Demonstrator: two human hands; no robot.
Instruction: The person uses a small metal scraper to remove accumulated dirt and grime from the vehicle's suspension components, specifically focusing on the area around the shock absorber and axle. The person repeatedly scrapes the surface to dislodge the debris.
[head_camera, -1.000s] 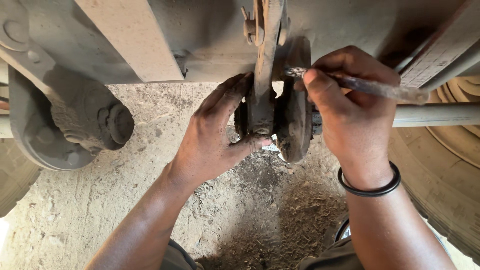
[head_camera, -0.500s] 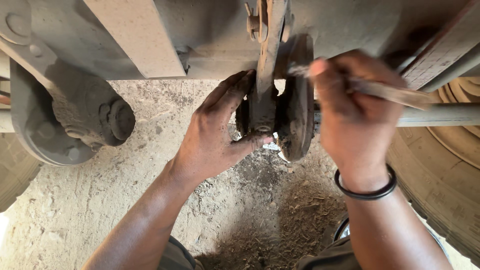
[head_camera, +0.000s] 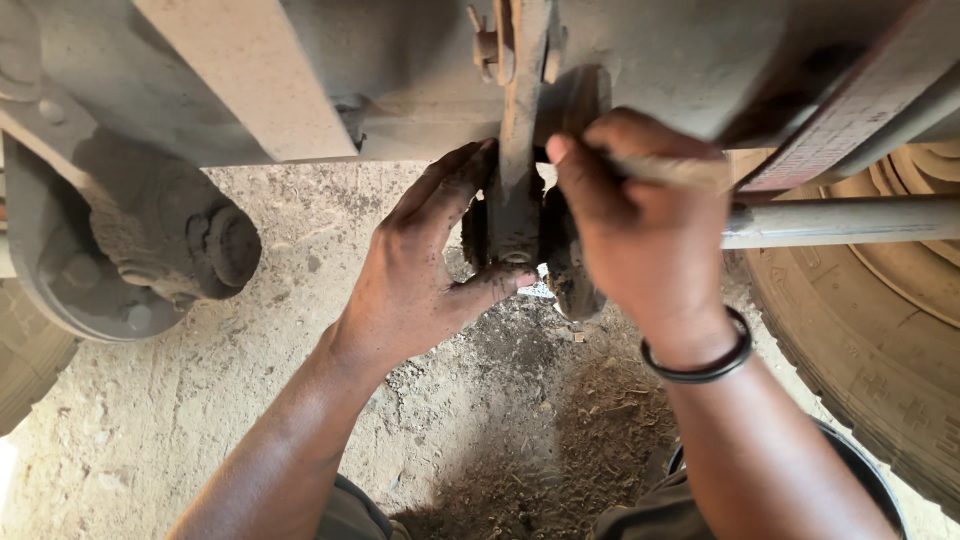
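Observation:
I look at the underside of a dusty vehicle. A grimy round part (head_camera: 570, 275) hangs from a flat metal bracket (head_camera: 520, 120) under the frame. My left hand (head_camera: 425, 265) cups the bracket's lower end, with the fingers up its left side and the thumb beneath. My right hand (head_camera: 640, 220), a dark bangle on its wrist, grips a thin metal tool (head_camera: 680, 172) whose tip is hidden behind the fingers at the part.
A grey axle housing (head_camera: 150, 240) bulges at the left. A horizontal metal rod (head_camera: 850, 220) runs right toward a large tyre (head_camera: 880, 350). A pale frame beam (head_camera: 250, 80) crosses above. Sandy ground with dark debris (head_camera: 560, 430) lies below.
My right hand has moved left along the tool and now covers its tip and much of the round part. The left hand stays on the bracket.

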